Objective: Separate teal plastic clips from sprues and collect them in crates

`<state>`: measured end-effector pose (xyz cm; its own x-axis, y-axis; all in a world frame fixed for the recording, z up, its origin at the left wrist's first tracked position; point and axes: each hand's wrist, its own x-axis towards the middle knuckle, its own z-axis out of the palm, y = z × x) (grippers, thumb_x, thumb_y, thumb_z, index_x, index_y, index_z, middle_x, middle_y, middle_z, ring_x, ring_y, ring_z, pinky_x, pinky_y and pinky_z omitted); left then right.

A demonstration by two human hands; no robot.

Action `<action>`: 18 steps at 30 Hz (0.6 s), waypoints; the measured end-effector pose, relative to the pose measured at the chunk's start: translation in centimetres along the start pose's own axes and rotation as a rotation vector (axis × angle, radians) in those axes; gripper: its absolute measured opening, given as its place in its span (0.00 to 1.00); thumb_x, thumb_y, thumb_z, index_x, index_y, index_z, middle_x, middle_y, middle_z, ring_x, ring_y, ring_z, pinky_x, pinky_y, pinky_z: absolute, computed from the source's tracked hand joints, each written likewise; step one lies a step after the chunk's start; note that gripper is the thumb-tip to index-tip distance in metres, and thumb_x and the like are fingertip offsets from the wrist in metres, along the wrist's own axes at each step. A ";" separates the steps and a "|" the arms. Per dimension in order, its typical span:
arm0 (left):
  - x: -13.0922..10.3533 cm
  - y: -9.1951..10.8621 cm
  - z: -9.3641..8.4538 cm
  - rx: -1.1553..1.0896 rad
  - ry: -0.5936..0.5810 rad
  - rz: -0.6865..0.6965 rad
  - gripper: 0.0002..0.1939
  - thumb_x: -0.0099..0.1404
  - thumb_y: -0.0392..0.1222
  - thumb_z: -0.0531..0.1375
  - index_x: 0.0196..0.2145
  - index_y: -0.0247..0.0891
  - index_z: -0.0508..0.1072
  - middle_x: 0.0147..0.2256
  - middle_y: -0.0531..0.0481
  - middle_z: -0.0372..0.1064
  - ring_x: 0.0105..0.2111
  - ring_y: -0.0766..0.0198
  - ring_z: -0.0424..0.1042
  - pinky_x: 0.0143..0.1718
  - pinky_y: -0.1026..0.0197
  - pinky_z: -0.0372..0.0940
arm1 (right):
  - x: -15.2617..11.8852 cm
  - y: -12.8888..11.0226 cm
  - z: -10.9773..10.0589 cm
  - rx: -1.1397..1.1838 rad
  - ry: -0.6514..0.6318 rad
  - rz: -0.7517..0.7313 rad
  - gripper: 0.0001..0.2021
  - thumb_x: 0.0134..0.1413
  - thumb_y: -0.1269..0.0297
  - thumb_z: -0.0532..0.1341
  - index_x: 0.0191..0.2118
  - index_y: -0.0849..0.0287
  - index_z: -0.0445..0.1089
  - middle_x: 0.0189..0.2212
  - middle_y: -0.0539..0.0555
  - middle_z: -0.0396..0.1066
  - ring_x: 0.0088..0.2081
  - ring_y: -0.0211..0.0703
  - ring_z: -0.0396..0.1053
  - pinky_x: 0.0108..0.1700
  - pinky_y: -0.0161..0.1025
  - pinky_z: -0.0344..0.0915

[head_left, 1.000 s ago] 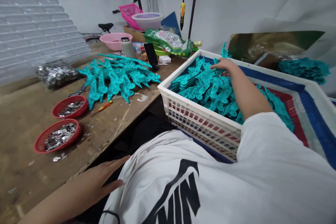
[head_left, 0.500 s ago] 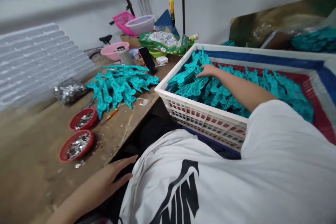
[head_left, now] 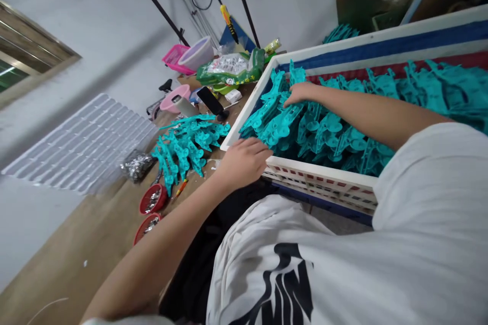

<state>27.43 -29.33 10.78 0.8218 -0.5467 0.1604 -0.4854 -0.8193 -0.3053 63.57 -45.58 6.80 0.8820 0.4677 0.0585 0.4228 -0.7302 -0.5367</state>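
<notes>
Many flat teal plastic pieces (head_left: 328, 124) fill the near part of a large white basket (head_left: 322, 172) with a striped lining. My right hand (head_left: 298, 94) rests among them near the basket's left end; its fingertips are partly hidden, so its grip is unclear. At the basket's near left corner is my left hand (head_left: 247, 160), back upward, over the rim, fingers slightly bent and nothing seen in them. A second heap of teal pieces (head_left: 183, 150) lies on the brown table left of the basket.
Red bowls of small metal parts (head_left: 153, 199) and a bag of metal parts (head_left: 137, 165) stand on the table (head_left: 102, 233). Behind the teal heap are a phone on a stand (head_left: 210, 101), a flask (head_left: 185, 106), basins and a green bag (head_left: 231, 68).
My left hand has risen from beside my lap to the basket's near left corner. My right hand stays among the teal pieces. The view has tilted and turned.
</notes>
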 end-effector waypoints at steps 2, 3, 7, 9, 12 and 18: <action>4.3 -1.3 1.9 0.008 -0.101 -0.070 0.21 0.85 0.34 0.58 0.65 0.40 0.87 0.67 0.36 0.84 0.72 0.38 0.79 0.67 0.38 0.80 | -0.7 -0.8 0.1 -0.072 -0.087 0.030 0.55 0.53 0.24 0.83 0.77 0.55 0.79 0.74 0.68 0.78 0.76 0.82 0.74 0.82 0.77 0.71; 6.0 -1.8 3.0 -0.003 -0.128 -0.122 0.24 0.85 0.37 0.60 0.73 0.40 0.82 0.75 0.32 0.77 0.78 0.34 0.72 0.71 0.34 0.77 | -0.9 -1.1 -0.1 -0.073 -0.119 0.040 0.56 0.53 0.25 0.83 0.78 0.55 0.78 0.75 0.68 0.77 0.74 0.81 0.76 0.80 0.74 0.75; 9.6 -3.7 7.2 -0.102 -0.154 -0.304 0.54 0.81 0.49 0.71 0.92 0.41 0.49 0.91 0.26 0.34 0.90 0.22 0.40 0.82 0.22 0.62 | -1.0 -0.4 -1.8 0.043 -0.091 0.063 0.56 0.54 0.31 0.86 0.80 0.56 0.75 0.72 0.68 0.79 0.66 0.80 0.82 0.73 0.71 0.82; 10.1 -4.5 8.7 -0.174 -0.083 -0.341 0.59 0.82 0.53 0.70 0.93 0.43 0.38 0.92 0.26 0.26 0.91 0.24 0.35 0.84 0.24 0.59 | -0.6 0.7 -3.2 0.057 0.010 0.070 0.54 0.58 0.37 0.86 0.81 0.60 0.73 0.64 0.68 0.84 0.65 0.77 0.82 0.77 0.68 0.78; 10.3 -5.1 10.5 -0.290 0.059 -0.376 0.66 0.84 0.58 0.67 0.91 0.48 0.19 0.92 0.27 0.20 0.92 0.30 0.36 0.81 0.31 0.67 | 0.0 2.6 -4.9 0.116 0.114 0.117 0.48 0.68 0.43 0.82 0.82 0.63 0.71 0.58 0.68 0.86 0.56 0.68 0.86 0.72 0.66 0.81; 11.8 -4.3 10.8 -0.321 0.019 -0.460 0.66 0.86 0.54 0.66 0.90 0.49 0.13 0.91 0.26 0.12 0.89 0.26 0.47 0.69 0.38 0.79 | 0.3 7.4 -6.9 0.207 0.263 0.271 0.42 0.73 0.49 0.77 0.82 0.64 0.71 0.69 0.68 0.82 0.58 0.57 0.85 0.71 0.58 0.81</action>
<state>42.44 -30.35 3.82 0.9662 -0.1213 0.2275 -0.1474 -0.9839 0.1010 68.46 -54.31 8.68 0.9898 0.1102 0.0901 0.1412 -0.6811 -0.7184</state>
